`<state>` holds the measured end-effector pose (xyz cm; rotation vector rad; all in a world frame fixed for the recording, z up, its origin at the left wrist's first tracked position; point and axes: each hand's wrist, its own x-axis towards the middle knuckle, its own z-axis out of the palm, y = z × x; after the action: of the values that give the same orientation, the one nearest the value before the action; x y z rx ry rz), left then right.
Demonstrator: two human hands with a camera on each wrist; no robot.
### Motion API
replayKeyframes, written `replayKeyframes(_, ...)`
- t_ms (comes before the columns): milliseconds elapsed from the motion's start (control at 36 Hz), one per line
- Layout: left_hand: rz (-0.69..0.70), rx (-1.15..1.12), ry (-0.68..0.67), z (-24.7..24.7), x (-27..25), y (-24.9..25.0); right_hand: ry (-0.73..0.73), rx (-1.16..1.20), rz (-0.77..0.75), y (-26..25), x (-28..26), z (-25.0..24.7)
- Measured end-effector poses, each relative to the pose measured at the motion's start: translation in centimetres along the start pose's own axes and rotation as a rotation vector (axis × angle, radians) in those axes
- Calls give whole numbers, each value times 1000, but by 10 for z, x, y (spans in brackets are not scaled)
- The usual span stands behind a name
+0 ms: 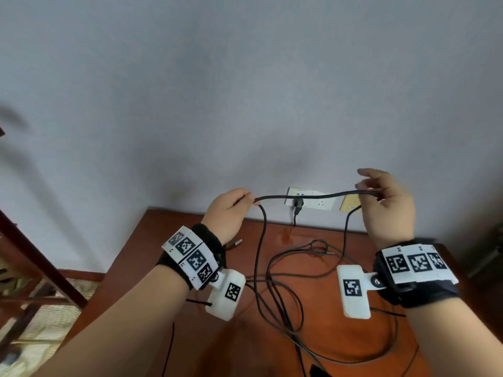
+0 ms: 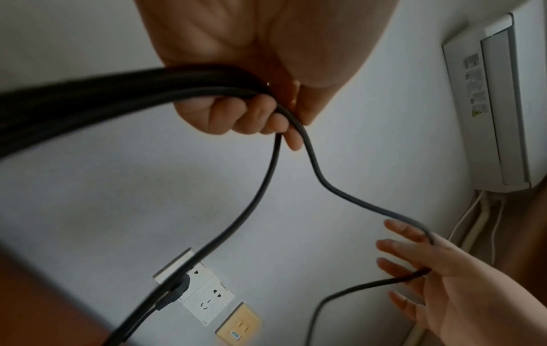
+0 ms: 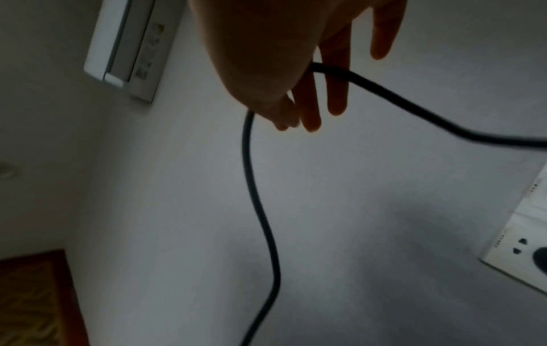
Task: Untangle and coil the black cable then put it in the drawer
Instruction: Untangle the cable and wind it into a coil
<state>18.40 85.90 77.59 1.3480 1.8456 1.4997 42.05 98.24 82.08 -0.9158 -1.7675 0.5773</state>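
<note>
The black cable (image 1: pixel 313 195) runs taut between my two raised hands, above the red-brown table (image 1: pixel 168 240). My left hand (image 1: pixel 239 202) grips it in a fist; in the left wrist view its fingers (image 2: pixel 251 114) curl round several strands. My right hand (image 1: pixel 373 191) pinches the cable with the thumb, fingers mostly straight (image 3: pixel 334 89). From each hand a strand drops to the table, where the rest lies in loose tangled loops (image 1: pixel 275 295) with a small knot-like loop (image 1: pixel 318 246). No drawer is in view.
A white wall socket strip (image 1: pixel 321 204) with a black plug (image 1: pixel 298 204) in it and a yellow socket (image 1: pixel 349 205) sit just above the table's back edge. A wooden frame (image 1: pixel 32 254) stands at the left. An air conditioner (image 2: pixel 491 105) hangs on the wall.
</note>
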Motion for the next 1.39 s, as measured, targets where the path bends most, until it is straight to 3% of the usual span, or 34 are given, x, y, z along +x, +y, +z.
replayKeyframes(83, 6, 3, 52, 1, 2, 3, -205, -193, -35, 3, -2, 0)
replayKeyframes(194, 43, 0, 60, 3, 3, 10, -544, -383, 27, 1, -7, 7)
replayKeyframes(250, 75, 25, 21, 6, 3, 16, -572, -389, 1, -2, -10, 13)
replayKeyframes(472, 195, 31, -154, 21, -2, 36, -487, -213, -445, -27, -27, 49)
replayKeyframes(639, 204, 7, -149, 27, -2, 35, -326, -208, -461, -26, -30, 59)
replayKeyframes(833, 138, -6, -109, 27, -2, 33, -225, -64, -250, -19, -34, 58)
replayKeyframes(1000, 28, -100, -134, 26, -1, 20, -87, 203, -53, -19, -35, 45)
replayKeyframes(1194, -77, -166, -98, 18, -1, 5, 191, 510, 64, -3, -19, 25)
replayKeyframes(1306, -112, -148, -86, 8, 2, 0, 334, 519, 90, 9, -9, 9)
replayKeyframes(1389, -107, -127, -149, 2, 2, 2, 418, 473, 136, 18, -5, 0)
